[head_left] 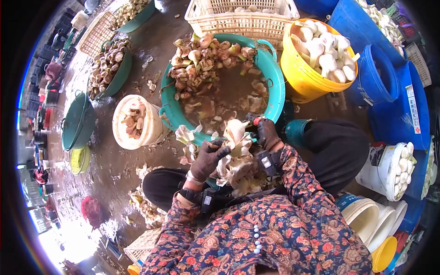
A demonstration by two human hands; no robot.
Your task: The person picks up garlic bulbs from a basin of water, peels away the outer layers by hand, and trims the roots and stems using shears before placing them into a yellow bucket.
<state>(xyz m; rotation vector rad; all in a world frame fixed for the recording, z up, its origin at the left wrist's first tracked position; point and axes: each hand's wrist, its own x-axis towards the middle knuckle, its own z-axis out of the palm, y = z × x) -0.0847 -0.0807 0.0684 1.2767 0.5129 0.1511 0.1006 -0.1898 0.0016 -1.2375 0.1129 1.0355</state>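
Gloved in something dark, my left hand [206, 160] has its fingers closed on the papery side of a white garlic bulb [235, 131]. My right hand [267, 133], also in a dark glove, is closed round a small tool with a red part [257, 121], right of the bulb. Both hands are over the near rim of a green tub [278, 82]. Unpeeled garlic [201, 57] lies along the tub's far and left side, with brown water and loose skins in the middle. Peeled skins [233, 169] are heaped between my hands and my lap.
A yellow bucket [293, 73] of cleaned bulbs stands right of the tub, beside blue containers [378, 73]. A white bucket [153, 123] is at the left. Beyond the tub sits a plastic crate [238, 23]. More buckets [376, 172] stand at the right.
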